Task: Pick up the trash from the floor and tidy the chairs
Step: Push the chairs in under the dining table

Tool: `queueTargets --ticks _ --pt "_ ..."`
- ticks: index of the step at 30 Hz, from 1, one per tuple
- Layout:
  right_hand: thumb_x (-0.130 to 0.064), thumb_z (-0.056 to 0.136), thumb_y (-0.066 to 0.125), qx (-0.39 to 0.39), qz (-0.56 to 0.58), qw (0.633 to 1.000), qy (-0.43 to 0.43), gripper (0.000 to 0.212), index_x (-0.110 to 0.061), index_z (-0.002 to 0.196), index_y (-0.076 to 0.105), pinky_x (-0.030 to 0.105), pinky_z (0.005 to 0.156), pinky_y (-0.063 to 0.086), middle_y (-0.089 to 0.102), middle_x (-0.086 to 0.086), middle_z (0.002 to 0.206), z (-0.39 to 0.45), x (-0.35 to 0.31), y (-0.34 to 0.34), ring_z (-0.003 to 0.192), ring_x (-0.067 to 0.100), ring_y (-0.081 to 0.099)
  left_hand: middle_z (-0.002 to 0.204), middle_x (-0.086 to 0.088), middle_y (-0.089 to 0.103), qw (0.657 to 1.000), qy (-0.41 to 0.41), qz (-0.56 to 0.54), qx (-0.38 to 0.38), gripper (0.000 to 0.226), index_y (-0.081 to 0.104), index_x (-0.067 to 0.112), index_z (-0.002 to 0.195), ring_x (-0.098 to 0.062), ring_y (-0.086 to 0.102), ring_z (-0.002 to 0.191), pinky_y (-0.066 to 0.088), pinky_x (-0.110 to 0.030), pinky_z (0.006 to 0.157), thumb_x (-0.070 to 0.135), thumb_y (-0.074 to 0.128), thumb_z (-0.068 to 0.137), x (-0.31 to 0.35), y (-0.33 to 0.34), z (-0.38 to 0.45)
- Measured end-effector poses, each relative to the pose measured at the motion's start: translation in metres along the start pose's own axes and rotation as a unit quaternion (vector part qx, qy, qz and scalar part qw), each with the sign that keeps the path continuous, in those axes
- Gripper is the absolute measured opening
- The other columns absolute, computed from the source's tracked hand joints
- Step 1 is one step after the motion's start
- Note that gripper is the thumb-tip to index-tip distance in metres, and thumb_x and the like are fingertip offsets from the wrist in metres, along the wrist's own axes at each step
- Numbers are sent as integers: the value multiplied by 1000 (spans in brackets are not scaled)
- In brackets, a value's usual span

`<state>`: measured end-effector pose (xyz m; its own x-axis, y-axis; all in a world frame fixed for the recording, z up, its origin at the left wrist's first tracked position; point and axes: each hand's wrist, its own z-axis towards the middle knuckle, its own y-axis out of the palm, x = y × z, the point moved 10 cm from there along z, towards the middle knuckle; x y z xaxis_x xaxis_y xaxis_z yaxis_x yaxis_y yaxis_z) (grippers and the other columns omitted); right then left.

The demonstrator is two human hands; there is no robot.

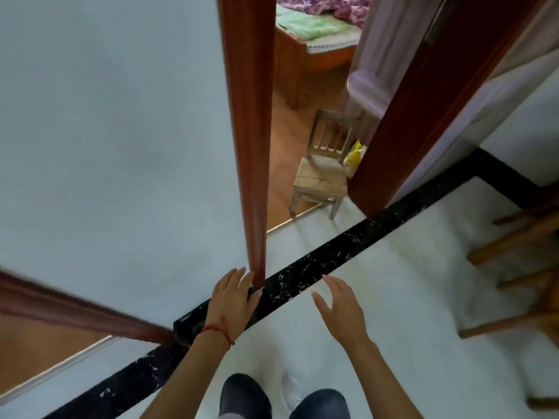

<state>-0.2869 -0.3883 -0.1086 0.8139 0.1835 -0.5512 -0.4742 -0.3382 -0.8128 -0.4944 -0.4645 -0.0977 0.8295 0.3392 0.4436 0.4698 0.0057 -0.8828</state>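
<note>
Below the wooden door frame (251, 146): left hand (231, 300) spread wide, empty. Right hand (341, 309) likewise wide, empty. Beyond, small wooden chair (322, 173) stands in doorway; yellow wrapper (355, 157) touches its right side.

Single head cam, wide-angle, worn by a standing person, pitched steeply forward and down. Near field: both forearms enter from the bottom edge, left hand (232, 300) and right hand (341, 309) close under the lens, knees at the bottom edge. View faces an open doorway; small wooden chair (323, 167) sits mid-distance at the threshold, bed (314, 31) far at the top. Strong barrel distortion bends the door frame (251, 140). No second view, so no overlap.
</note>
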Motion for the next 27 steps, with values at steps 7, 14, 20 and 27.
queueTargets --ticks 7,14,20,27 --pt "-41 93 45 93 47 984 145 51 -17 138 37 27 108 28 39 1 145 -64 45 -20 135 14 32 126 -17 58 984 148 32 -90 66 55 6 120 -35 52 118 38 -45 100 50 23 84 59 20 12" --pt "-41 93 44 176 66 942 277 52 -18 139 35 29 109 29 38 0 145 -162 100 -48 135 14 32 137 -14 47 939 299 57 -159 81 46 9 130 -31 38 131 29 -40 109 60 10 78 149 67 -20" --pt "-42 92 44 243 94 889 376 52 -19 138 35 29 107 30 37 0 145 -264 140 -64 134 14 34 152 -4 24 882 413 78 -214 54 25 17 141 -20 15 141 12 -31 115 44 28 95 227 113 -81" --pt "-42 93 44 304 116 824 464 52 -18 138 35 31 103 36 38 0 144 -398 173 -63 133 16 36 149 -6 30 811 521 92 -249 89 31 15 139 -22 20 140 14 -32 114 60 -2 70 297 157 -184"
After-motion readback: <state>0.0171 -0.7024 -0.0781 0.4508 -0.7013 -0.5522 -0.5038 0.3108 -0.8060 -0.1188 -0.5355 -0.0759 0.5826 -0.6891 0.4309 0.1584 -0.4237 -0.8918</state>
